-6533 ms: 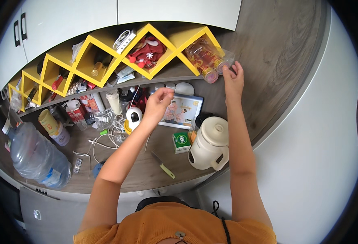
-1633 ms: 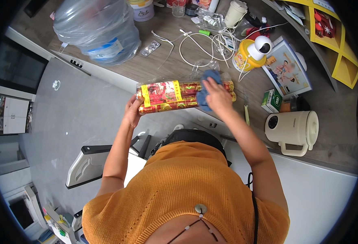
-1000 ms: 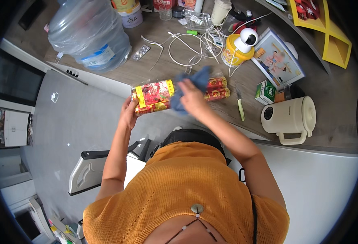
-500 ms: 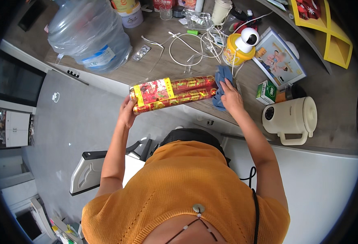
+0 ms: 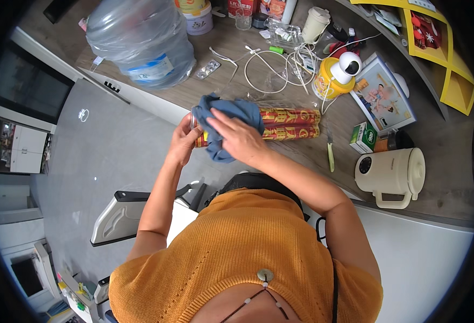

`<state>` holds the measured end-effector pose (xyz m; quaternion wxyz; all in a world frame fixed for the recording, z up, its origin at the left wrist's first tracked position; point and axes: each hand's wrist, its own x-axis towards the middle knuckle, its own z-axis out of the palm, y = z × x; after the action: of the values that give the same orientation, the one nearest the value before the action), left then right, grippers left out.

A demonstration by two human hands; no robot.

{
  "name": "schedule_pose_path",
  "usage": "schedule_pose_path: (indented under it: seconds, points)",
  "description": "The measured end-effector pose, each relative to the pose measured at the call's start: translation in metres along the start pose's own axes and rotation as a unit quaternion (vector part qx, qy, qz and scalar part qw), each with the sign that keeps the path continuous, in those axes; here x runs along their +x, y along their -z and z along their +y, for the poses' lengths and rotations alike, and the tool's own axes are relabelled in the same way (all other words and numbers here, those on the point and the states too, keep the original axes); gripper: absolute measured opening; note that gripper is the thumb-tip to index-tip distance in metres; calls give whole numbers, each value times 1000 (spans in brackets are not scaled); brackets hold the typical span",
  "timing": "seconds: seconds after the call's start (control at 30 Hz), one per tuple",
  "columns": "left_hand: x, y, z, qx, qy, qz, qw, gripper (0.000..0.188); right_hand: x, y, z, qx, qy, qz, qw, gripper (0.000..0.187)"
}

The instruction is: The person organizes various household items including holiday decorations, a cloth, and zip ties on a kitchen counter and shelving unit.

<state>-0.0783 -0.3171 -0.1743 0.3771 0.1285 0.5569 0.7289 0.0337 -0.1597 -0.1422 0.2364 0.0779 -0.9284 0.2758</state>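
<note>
A clear-wrapped pack of red-and-gold tubes (image 5: 291, 124) is held level in front of me, over the desk's near edge. My left hand (image 5: 182, 142) is closed around its left end, thumb on top. A blue-grey cloth (image 5: 246, 110) drapes over the left half of the pack and hides most of the label there. On top of the cloth, my right hand (image 5: 241, 141) lies flat with its fingers stretched toward the left end. The pack's right half shows uncovered.
Right of the pack lies a small knife with a pale green handle (image 5: 331, 156). A cream electric kettle (image 5: 392, 176), a green-and-white box (image 5: 363, 138) and a picture frame (image 5: 383, 96) stand beyond. Farther back are white cables (image 5: 253, 83), a camera on a yellow tub (image 5: 328, 81) and a wrapped water bottle (image 5: 145, 43).
My right hand and the cloth have moved left along the pack, from its right end to its left half. The label is now mostly covered, and the knife has come into sight.
</note>
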Motion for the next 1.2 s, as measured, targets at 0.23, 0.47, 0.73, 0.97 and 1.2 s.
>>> schedule_pose_path:
  seconds: [0.23, 0.47, 0.73, 0.97, 1.2]
  points:
    - [5, -5, 11, 57, -91, -16, 994, 54, -61, 60, 80, -103, -210, 87, 968, 48]
    - [14, -14, 34, 256, -225, -87, 936, 52, -99, 109, 88, 29, -357, 235, 903, 42]
    - [19, -11, 37, 477, -485, -23, 733, 41, -88, 130, 42, 65, -256, 369, 891, 51]
    - [23, 13, -1, 521, -555, 43, 647, 38, -44, 106, 51, 87, -278, 159, 943, 43]
    - [21, -1, -13, 468, -369, 108, 796, 57, -28, 36, 37, -35, -179, 43, 982, 37]
